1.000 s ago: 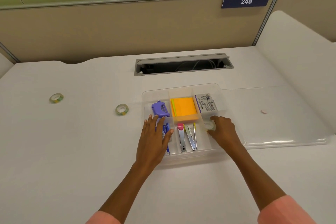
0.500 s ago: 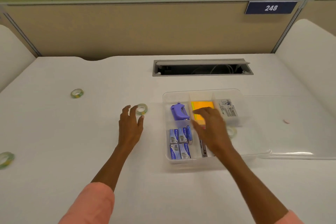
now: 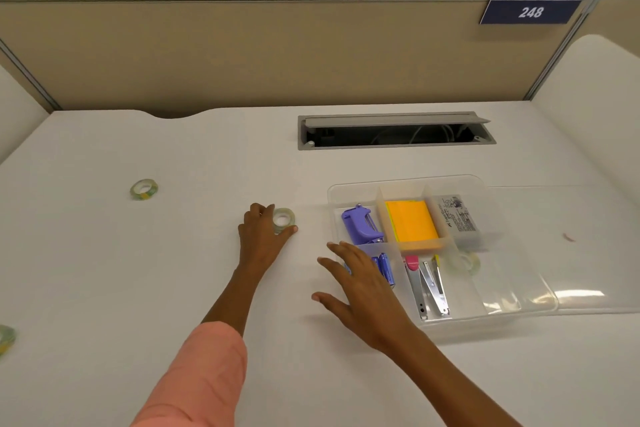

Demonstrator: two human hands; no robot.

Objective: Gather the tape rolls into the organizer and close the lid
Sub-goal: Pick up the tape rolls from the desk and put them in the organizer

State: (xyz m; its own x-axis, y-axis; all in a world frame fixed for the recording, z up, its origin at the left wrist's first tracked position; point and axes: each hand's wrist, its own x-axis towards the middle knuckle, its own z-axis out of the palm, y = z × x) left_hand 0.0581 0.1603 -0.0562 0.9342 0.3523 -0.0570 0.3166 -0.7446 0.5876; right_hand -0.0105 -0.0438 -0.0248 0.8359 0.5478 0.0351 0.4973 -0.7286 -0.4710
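Note:
A clear plastic organizer (image 3: pixel 519 305) sits on the white desk, its clear lid (image 3: pixel 588 236) lying open flat to the right. One tape roll (image 3: pixel 468 262) lies in the organizer's right compartment. My left hand (image 3: pixel 263 236) has its fingers and thumb closed around a second tape roll (image 3: pixel 283 218) that rests on the desk left of the organizer. My right hand (image 3: pixel 360 284) hovers with fingers spread over the organizer's left front edge, holding nothing. A third tape roll (image 3: pixel 144 189) lies farther left, and another tape roll (image 3: pixel 5 340) shows at the left frame edge.
The organizer holds a purple tool (image 3: pixel 360 224), orange sticky notes (image 3: pixel 410 222), a small white box (image 3: pixel 457 218), blue batteries (image 3: pixel 384 267) and metal clippers (image 3: pixel 431 288). A cable slot (image 3: pixel 394 132) opens in the desk behind. A beige partition wall rises beyond the desk.
My left hand moved left off the organizer and closed around the nearest roll on the desk. My right hand left a roll in the right compartment and swung left across the organizer.

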